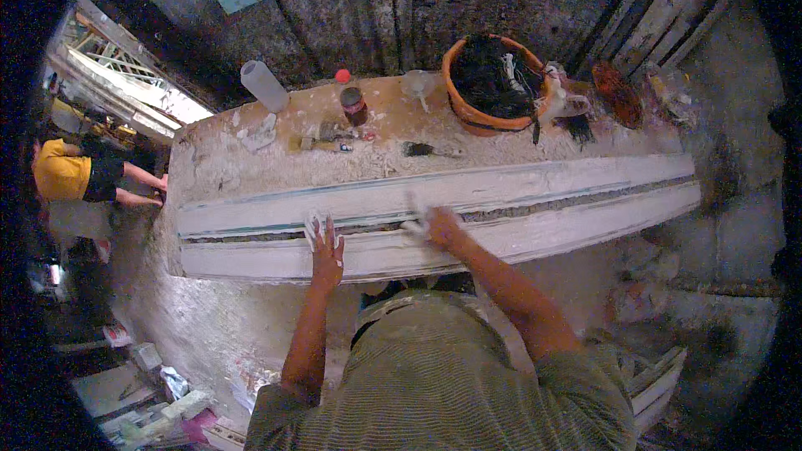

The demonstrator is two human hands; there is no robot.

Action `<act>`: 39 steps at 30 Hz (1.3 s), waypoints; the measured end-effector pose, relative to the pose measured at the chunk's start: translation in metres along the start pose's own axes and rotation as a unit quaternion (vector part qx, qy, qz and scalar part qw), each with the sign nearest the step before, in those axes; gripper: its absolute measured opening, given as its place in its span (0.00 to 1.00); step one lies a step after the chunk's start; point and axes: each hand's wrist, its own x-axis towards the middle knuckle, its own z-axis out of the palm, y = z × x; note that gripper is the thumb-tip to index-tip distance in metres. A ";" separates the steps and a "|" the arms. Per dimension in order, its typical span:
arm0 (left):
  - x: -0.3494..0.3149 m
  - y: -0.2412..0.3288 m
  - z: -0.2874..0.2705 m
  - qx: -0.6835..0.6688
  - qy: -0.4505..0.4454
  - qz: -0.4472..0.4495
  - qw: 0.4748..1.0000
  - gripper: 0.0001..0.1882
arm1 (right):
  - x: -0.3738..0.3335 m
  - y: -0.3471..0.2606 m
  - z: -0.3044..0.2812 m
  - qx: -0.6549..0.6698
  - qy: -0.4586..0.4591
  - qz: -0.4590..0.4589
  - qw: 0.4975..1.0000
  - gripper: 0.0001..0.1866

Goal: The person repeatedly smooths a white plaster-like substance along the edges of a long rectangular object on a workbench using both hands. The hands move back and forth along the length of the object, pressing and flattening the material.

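Observation:
Two long white strips, like plaster mouldings, lie side by side across the bench. The far strip (351, 199) has bluish lines along it, and a dark uneven gap separates it from the near strip (518, 234). My left hand (326, 246) rests open near the gap, its spread fingers coated in white and reaching toward the far strip. Further right, my right hand (433, 228) is over the strips beside the gap. Motion smears its whitened fingers, so whether they hold anything cannot be made out.
On the dusty bench (217, 167) stand a whitish bottle (266, 86), a red-capped bottle of dark liquid (352, 103) and an orange bucket (476, 121) of black fibres. Brushes (430, 149) lie between. A person in a yellow shirt (63, 171) is at far left.

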 end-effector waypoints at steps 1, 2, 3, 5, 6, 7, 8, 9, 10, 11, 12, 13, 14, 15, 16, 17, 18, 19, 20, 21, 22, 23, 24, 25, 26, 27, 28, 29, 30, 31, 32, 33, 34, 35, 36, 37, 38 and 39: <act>0.001 0.002 0.000 0.014 -0.023 -0.019 0.999 0.35 | 0.018 -0.028 0.003 0.051 0.013 -0.024 0.998 0.27; 0.002 0.004 0.001 0.007 -0.012 0.008 1.000 0.35 | 0.034 -0.054 0.005 0.022 -0.007 -0.061 0.998 0.27; 0.005 0.005 0.001 0.017 -0.006 0.024 1.000 0.35 | 0.043 -0.073 0.008 -0.056 -0.018 -0.133 0.989 0.28; 0.013 0.006 0.002 0.027 -0.006 0.022 0.999 0.35 | 0.052 -0.103 0.010 -0.025 0.045 -0.133 0.990 0.28; 0.016 0.005 0.003 0.028 -0.010 0.002 1.000 0.34 | 0.055 -0.114 0.006 -0.005 0.064 -0.111 0.992 0.28; 0.019 0.004 0.005 0.038 -0.014 -0.005 0.999 0.34 | 0.058 -0.123 0.002 0.016 0.083 -0.090 0.992 0.28; 0.022 0.001 0.006 0.042 -0.018 0.008 0.999 0.34 | 0.059 -0.128 -0.003 0.048 0.108 -0.053 0.992 0.27; 0.024 -0.003 0.005 0.054 -0.023 0.034 0.998 0.34 | 0.062 -0.133 -0.008 0.080 0.092 -0.021 0.992 0.28; 0.030 -0.005 0.009 0.062 -0.028 0.063 0.996 0.34 | 0.065 -0.134 -0.011 0.074 0.103 -0.005 0.992 0.28; 0.027 -0.006 0.009 -0.010 -0.023 0.022 0.999 0.33 | 0.071 -0.133 -0.013 0.067 0.074 0.009 0.995 0.28; 0.032 -0.007 0.013 -0.005 -0.024 0.039 0.999 0.33 | 0.078 -0.128 -0.011 0.062 0.061 0.032 0.996 0.29; 0.034 -0.010 0.011 -0.001 -0.026 0.056 0.998 0.33 | 0.084 -0.119 -0.006 0.085 0.076 0.076 0.991 0.30; 0.035 -0.009 0.015 -0.015 -0.030 0.067 0.997 0.33 | 0.092 -0.105 0.002 0.105 0.111 0.127 0.980 0.30; 0.037 -0.009 0.015 -0.031 -0.035 0.078 0.996 0.33 | 0.098 -0.087 0.012 0.112 0.161 0.162 0.967 0.31; 0.037 -0.006 0.017 -0.059 -0.026 0.065 0.996 0.32 | 0.101 -0.061 0.025 0.073 0.168 0.218 0.959 0.31; 0.036 -0.004 0.018 -0.005 -0.015 0.029 0.999 0.32 | 0.101 -0.028 0.038 0.024 0.187 0.256 0.948 0.31; 0.035 0.000 0.022 -0.019 -0.031 0.014 0.999 0.32 | 0.099 0.005 0.050 -0.025 0.206 0.287 0.935 0.31; 0.035 0.001 0.022 -0.028 -0.033 0.002 0.999 0.32 | 0.095 0.049 0.054 0.007 0.178 0.329 0.928 0.32; 0.034 0.001 0.019 -0.030 -0.021 -0.007 0.999 0.32 | 0.084 0.091 0.056 0.019 0.174 0.325 0.929 0.31; 0.034 0.001 0.019 0.019 -0.035 0.028 0.999 0.33 | 0.065 0.132 0.056 0.015 0.145 0.313 0.938 0.29; 0.033 0.000 0.016 -0.035 -0.044 0.045 0.997 0.33 | 0.044 0.170 0.051 -0.060 0.106 0.302 0.945 0.27; 0.035 -0.002 0.015 -0.091 -0.042 0.053 0.994 0.34 | 0.020 0.205 0.041 -0.080 0.076 0.330 0.938 0.24; 0.035 -0.003 0.013 -0.098 -0.039 0.055 0.993 0.34 | -0.003 0.225 0.036 -0.112 0.130 0.334 0.927 0.23; 0.035 -0.005 0.010 -0.021 -0.029 0.062 0.997 0.34 | -0.031 0.244 0.027 -0.146 0.195 0.317 0.917 0.21; 0.036 -0.006 0.008 -0.001 -0.029 0.080 0.996 0.35 | -0.048 0.254 0.018 -0.161 0.169 0.321 0.918 0.19; 0.039 -0.007 0.004 0.013 -0.033 0.099 0.994 0.35 | -0.061 0.256 0.011 -0.134 0.197 0.341 0.909 0.18; 0.042 -0.007 0.000 0.025 -0.041 0.124 0.991 0.35 | -0.070 0.247 0.007 -0.121 0.202 0.372 0.898 0.16; 0.041 -0.004 -0.002 0.042 -0.036 0.110 0.992 0.35 | -0.070 0.229 0.005 -0.109 0.222 0.344 0.906 0.18; 0.044 -0.004 -0.007 0.053 -0.051 0.108 0.991 0.35 | -0.068 0.207 0.003 -0.094 0.205 0.343 0.912 0.20; 0.047 0.000 -0.006 0.066 -0.061 0.119 0.989 0.35 | -0.070 0.185 0.001 -0.094 0.158 0.358 0.916 0.22; 0.052 0.001 -0.007 0.083 -0.095 0.109 0.986 0.35 | -0.063 0.155 0.003 -0.027 0.190 0.358 0.914 0.29; 0.049 0.005 -0.004 0.028 -0.059 0.091 0.994 0.35 | -0.050 0.118 0.007 0.023 0.178 0.383 0.906 0.37; 0.052 0.006 -0.002 0.024 -0.071 0.080 0.994 0.35 | -0.044 0.085 0.010 0.088 0.150 0.349 0.921 0.40; 0.055 0.006 0.001 0.025 -0.075 0.080 0.994 0.35 | -0.037 0.050 0.015 0.150 0.107 0.331 0.926 0.44; 0.057 0.005 0.004 0.029 -0.065 0.097 0.993 0.35 | -0.028 0.024 0.017 0.149 0.085 0.293 0.940 0.44; 0.061 0.003 0.007 0.047 -0.077 0.122 0.988 0.36 | -0.018 0.001 0.022 0.089 0.127 0.258 0.954 0.44; 0.065 0.000 0.009 0.069 -0.076 0.163 0.981 0.36 | -0.011 -0.008 0.025 0.070 0.119 0.205 0.969 0.44; 0.068 -0.003 0.011 0.073 -0.054 0.228 0.970 0.37 | -0.004 -0.014 0.032 0.089 0.130 0.224 0.962 0.43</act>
